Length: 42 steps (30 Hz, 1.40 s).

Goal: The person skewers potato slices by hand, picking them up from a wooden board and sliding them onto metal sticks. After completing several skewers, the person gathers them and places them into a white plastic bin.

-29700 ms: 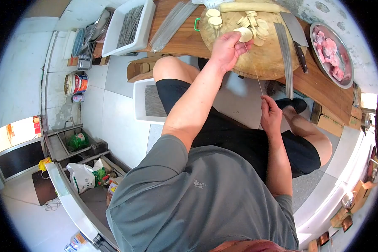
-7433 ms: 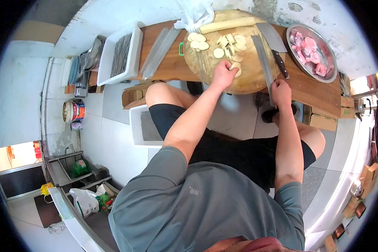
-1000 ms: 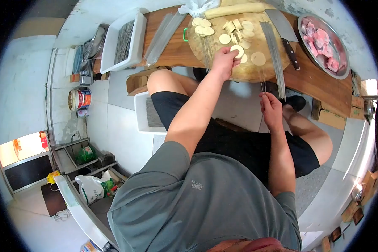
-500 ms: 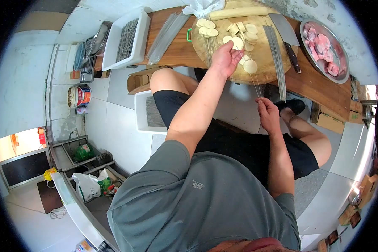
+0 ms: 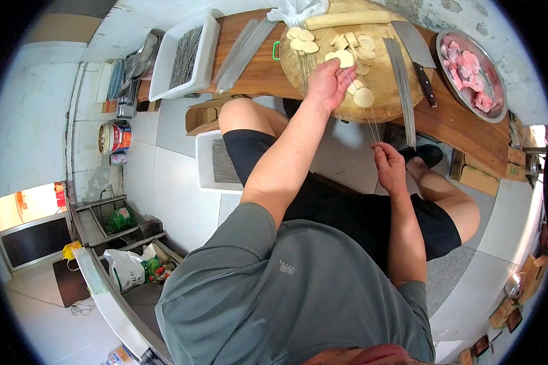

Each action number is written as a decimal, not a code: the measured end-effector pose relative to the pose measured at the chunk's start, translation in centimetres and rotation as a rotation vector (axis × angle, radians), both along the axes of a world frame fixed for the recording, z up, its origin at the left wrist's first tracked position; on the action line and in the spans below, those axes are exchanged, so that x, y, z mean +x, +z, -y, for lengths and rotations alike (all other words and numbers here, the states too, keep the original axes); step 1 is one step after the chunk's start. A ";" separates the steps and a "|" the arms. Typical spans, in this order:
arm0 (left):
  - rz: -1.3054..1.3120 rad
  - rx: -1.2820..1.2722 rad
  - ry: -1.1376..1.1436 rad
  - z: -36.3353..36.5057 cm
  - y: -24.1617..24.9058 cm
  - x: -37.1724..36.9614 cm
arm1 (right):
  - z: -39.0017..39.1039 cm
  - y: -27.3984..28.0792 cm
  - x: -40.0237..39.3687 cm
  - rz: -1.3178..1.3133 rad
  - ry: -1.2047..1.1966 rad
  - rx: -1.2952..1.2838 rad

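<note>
My left hand (image 5: 330,86), palm up, holds a pale round slice (image 5: 344,59) between thumb and fingers above the round wooden chopping board (image 5: 380,109). Closer to me, my right hand (image 5: 389,165) pinches the near ends of thin skewers (image 5: 372,128), which slant up toward my left hand. Another round slice (image 5: 363,97) sits along these skewers, partway to the left hand. More slices (image 5: 365,44) lie loose on the board behind. At the board's left, several slices (image 5: 302,40) rest by the ends of other skewers.
A cleaver (image 5: 423,70), a pale roll (image 5: 347,20) and a bundle of skewers (image 5: 400,85) lie on the board. A metal bowl (image 5: 500,79) of raw meat stands right. Left are a white tub (image 5: 210,58) of skewers and a bagged bundle (image 5: 243,55).
Both hands keep nearly the same pose and grip. The view has shifted very slightly; no clear movement of the slices or skewers shows.
</note>
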State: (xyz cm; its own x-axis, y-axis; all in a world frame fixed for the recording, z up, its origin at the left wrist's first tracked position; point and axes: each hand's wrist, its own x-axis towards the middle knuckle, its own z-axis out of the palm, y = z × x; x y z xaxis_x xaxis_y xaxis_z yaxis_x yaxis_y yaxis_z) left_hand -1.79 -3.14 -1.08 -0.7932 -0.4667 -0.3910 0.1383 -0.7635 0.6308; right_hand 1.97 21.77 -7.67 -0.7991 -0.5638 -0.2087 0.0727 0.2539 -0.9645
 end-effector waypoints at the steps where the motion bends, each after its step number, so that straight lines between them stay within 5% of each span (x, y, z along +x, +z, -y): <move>1: -0.011 -0.004 -0.002 0.0 -0.1 0.0 | 0.1 0.2 0.0 -0.004 -0.005 0.001; 33: -0.025 0.180 0.070 0.5 -0.3 0.0 | -0.3 0.3 -0.2 0.013 -0.020 -0.022; 42: -0.030 0.013 0.016 0.8 -0.3 0.0 | -0.2 0.7 -0.2 0.012 -0.041 -0.026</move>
State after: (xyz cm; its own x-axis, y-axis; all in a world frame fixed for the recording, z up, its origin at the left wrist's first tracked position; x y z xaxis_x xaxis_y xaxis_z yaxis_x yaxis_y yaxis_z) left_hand -1.82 -3.89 -1.40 -0.7972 -0.4747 -0.3730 0.1695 -0.7691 0.6163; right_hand 1.80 21.92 -6.96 -0.8188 -0.5363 -0.2045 0.0944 0.2257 -0.9696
